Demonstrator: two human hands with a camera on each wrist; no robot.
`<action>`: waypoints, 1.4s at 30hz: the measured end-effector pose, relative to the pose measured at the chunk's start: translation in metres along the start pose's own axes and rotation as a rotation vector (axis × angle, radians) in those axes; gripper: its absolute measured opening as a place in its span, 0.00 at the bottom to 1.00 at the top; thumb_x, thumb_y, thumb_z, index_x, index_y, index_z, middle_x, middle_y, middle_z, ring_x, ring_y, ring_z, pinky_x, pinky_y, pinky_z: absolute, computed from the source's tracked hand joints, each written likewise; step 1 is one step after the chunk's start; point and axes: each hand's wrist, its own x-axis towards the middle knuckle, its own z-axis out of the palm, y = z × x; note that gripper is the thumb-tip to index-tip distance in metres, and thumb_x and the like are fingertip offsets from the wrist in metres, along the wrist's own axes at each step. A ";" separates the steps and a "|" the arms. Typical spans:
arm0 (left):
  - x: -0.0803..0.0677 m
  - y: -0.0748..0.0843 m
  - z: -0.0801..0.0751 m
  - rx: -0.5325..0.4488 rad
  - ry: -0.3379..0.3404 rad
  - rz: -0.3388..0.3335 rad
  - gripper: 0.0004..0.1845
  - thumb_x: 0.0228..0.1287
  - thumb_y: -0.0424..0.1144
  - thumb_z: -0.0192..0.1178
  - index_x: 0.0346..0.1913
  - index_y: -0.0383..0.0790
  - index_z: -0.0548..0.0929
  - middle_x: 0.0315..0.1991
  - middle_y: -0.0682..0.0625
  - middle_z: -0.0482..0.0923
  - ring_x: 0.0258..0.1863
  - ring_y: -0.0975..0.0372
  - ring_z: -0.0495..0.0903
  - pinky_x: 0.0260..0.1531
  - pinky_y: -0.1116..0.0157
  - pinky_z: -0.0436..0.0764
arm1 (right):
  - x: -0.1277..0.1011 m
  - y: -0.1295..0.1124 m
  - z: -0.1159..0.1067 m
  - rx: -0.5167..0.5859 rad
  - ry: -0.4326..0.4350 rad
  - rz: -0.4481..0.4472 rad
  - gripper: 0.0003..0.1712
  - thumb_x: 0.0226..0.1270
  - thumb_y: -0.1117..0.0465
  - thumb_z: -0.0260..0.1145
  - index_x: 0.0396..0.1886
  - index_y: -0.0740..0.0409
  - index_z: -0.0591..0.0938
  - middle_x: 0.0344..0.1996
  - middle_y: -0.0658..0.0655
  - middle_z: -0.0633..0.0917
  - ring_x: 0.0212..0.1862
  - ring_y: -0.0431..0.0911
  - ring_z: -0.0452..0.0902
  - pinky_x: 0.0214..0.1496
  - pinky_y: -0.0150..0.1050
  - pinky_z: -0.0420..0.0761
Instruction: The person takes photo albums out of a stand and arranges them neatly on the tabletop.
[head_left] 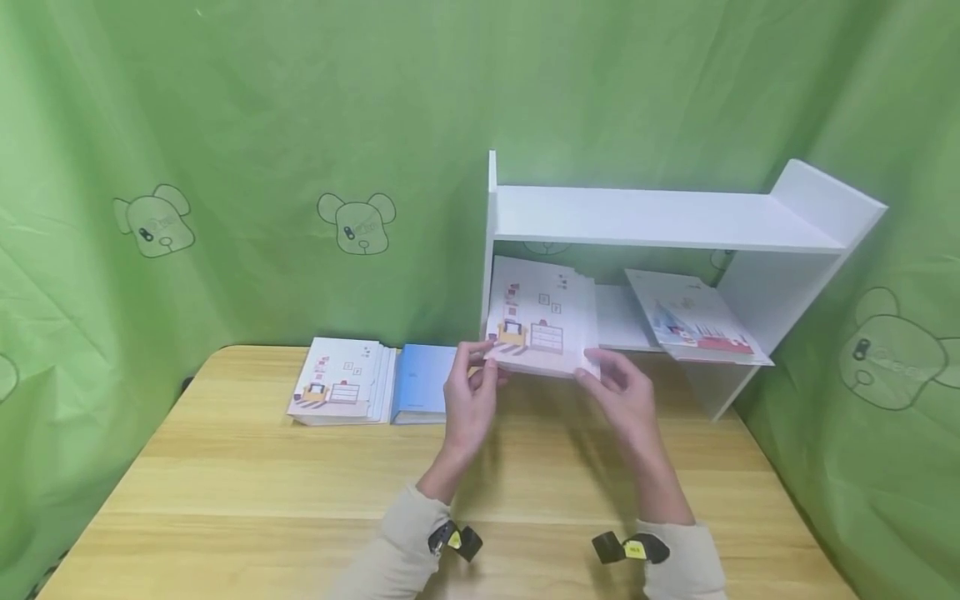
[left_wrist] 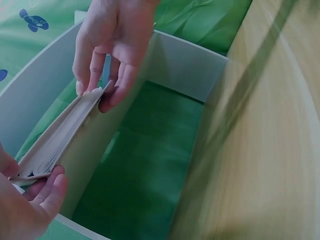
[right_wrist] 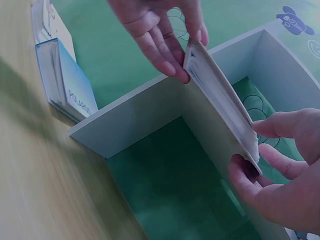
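Both hands hold a white photo album [head_left: 543, 312] with a drawn room scene on its cover, at the left end of the lower shelf board. My left hand [head_left: 471, 396] pinches its near left corner, and my right hand [head_left: 624, 392] pinches the near right corner. In the right wrist view the right hand [right_wrist: 280, 165] has thumb and fingers on opposite covers, the page edges between them. The left wrist view shows the album [left_wrist: 62, 132] edge-on, with the left hand [left_wrist: 30, 200] at its lower end. Its far end overlaps the shelf board.
A white two-level shelf [head_left: 667, 218] stands at the back right. Another album [head_left: 697, 321], with a blue and red picture, lies at its right, jutting over the front edge. A similar white album [head_left: 333, 383] and a blue album [head_left: 423, 379] stand on the wooden table [head_left: 300, 492].
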 end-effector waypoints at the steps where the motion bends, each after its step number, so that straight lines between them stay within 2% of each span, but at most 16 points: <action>1: -0.001 -0.001 0.000 -0.001 -0.001 0.002 0.13 0.75 0.26 0.52 0.57 0.35 0.76 0.50 0.39 0.77 0.42 0.46 0.87 0.44 0.59 0.89 | 0.000 0.000 -0.001 0.010 -0.006 0.007 0.28 0.68 0.60 0.73 0.65 0.64 0.77 0.68 0.62 0.75 0.71 0.57 0.70 0.70 0.40 0.75; 5: -0.003 -0.004 0.001 -0.016 -0.013 0.003 0.13 0.75 0.25 0.52 0.58 0.35 0.76 0.51 0.38 0.77 0.43 0.43 0.86 0.45 0.53 0.89 | 0.001 -0.001 -0.005 0.027 -0.023 0.035 0.30 0.68 0.60 0.73 0.67 0.63 0.77 0.71 0.62 0.73 0.72 0.56 0.68 0.69 0.36 0.74; 7: -0.005 -0.004 0.000 -0.014 -0.026 0.001 0.13 0.75 0.25 0.52 0.59 0.35 0.75 0.51 0.38 0.77 0.43 0.42 0.86 0.45 0.53 0.89 | 0.001 -0.001 -0.006 0.032 -0.029 0.046 0.31 0.67 0.61 0.73 0.68 0.63 0.77 0.71 0.61 0.72 0.73 0.56 0.67 0.69 0.35 0.74; 12: -0.005 -0.004 -0.003 -0.010 -0.080 -0.024 0.17 0.76 0.26 0.52 0.63 0.41 0.73 0.53 0.38 0.75 0.44 0.48 0.85 0.47 0.55 0.88 | 0.000 0.000 -0.008 0.056 -0.046 0.051 0.32 0.67 0.63 0.73 0.68 0.63 0.76 0.72 0.61 0.72 0.72 0.56 0.68 0.64 0.30 0.77; 17: -0.001 -0.004 -0.007 -0.036 -0.134 -0.049 0.17 0.76 0.28 0.52 0.64 0.42 0.73 0.56 0.38 0.75 0.48 0.50 0.84 0.51 0.48 0.86 | -0.002 0.000 -0.013 0.065 -0.080 0.066 0.34 0.67 0.62 0.73 0.71 0.63 0.73 0.74 0.61 0.68 0.72 0.57 0.67 0.59 0.26 0.78; 24: 0.004 -0.005 -0.014 -0.067 -0.179 -0.058 0.18 0.73 0.24 0.51 0.62 0.37 0.73 0.59 0.37 0.74 0.52 0.48 0.83 0.51 0.57 0.87 | -0.002 0.005 -0.015 0.094 -0.133 0.063 0.35 0.67 0.64 0.73 0.72 0.62 0.71 0.74 0.63 0.67 0.72 0.60 0.68 0.57 0.28 0.81; 32: 0.007 -0.007 -0.024 -0.130 -0.251 -0.102 0.23 0.69 0.23 0.51 0.65 0.38 0.72 0.62 0.37 0.72 0.58 0.46 0.79 0.56 0.54 0.85 | -0.004 0.003 -0.017 0.071 -0.199 0.058 0.38 0.68 0.65 0.71 0.75 0.57 0.68 0.73 0.62 0.66 0.68 0.57 0.71 0.57 0.29 0.80; 36: 0.007 -0.006 -0.027 -0.119 -0.273 -0.117 0.27 0.66 0.23 0.52 0.67 0.41 0.72 0.63 0.37 0.71 0.60 0.46 0.78 0.58 0.54 0.83 | -0.004 0.003 -0.017 0.063 -0.211 0.057 0.39 0.67 0.67 0.71 0.76 0.57 0.68 0.72 0.62 0.67 0.66 0.56 0.73 0.57 0.31 0.81; 42: 0.007 -0.006 -0.028 -0.106 -0.291 -0.129 0.29 0.65 0.23 0.53 0.69 0.43 0.71 0.64 0.38 0.71 0.61 0.47 0.77 0.59 0.57 0.83 | -0.004 0.004 -0.018 0.062 -0.218 0.047 0.39 0.67 0.67 0.70 0.76 0.57 0.67 0.74 0.63 0.66 0.69 0.60 0.70 0.56 0.30 0.81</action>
